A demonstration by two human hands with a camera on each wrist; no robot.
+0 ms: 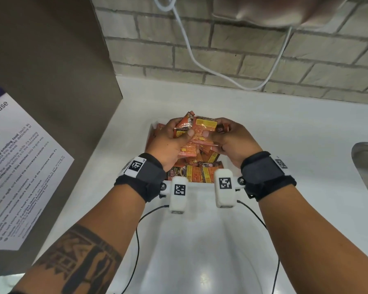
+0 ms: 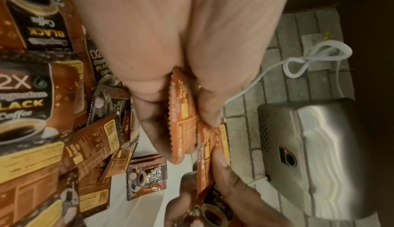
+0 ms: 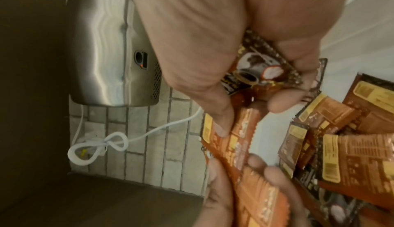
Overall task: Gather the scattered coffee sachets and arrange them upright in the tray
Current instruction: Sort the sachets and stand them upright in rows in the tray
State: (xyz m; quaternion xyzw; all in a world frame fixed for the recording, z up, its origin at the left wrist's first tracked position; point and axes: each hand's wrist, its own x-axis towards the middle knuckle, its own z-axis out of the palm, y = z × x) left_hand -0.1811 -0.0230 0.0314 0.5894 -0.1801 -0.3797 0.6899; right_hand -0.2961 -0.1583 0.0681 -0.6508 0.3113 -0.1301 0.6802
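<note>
Both hands' grip, left hand and right hand, pinches coffee sachets above tray.

Hands are covering most of the tray; sachet count is staying unclear. Hand dryer is running off the top edge, blurred.

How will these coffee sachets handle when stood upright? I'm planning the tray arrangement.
The sachets look thin and glossy, so probably floppy and slippery. Both the left hand and right hand hold them, suggesting lightness. They'd likely tip unless leaned against the tray wall.
</note>
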